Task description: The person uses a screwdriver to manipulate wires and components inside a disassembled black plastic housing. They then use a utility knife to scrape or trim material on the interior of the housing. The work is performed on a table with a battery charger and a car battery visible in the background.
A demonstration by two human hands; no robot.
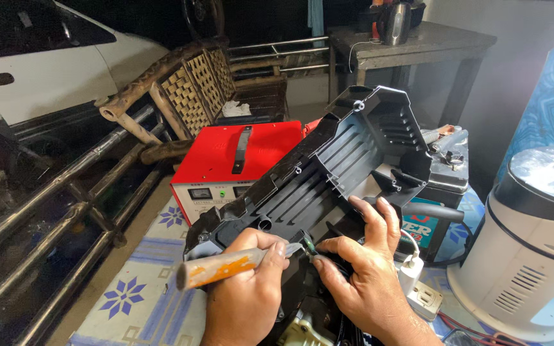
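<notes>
My left hand grips a tool with a worn orange and grey handle, its tip pointing right toward a small screw spot on a large black plastic housing. The housing is tilted up, its ribbed inside facing me. My right hand rests on the housing's lower edge, fingers spread over it, with thumb and forefinger pinching a small dark part right at the tool's tip. Below my hands, pale inner parts of the machine show.
A red metal box with a black handle and gauges stands behind the housing. A white round appliance is at the right, a power strip with a white plug beside it. Metal railing and a wicker chair lie left.
</notes>
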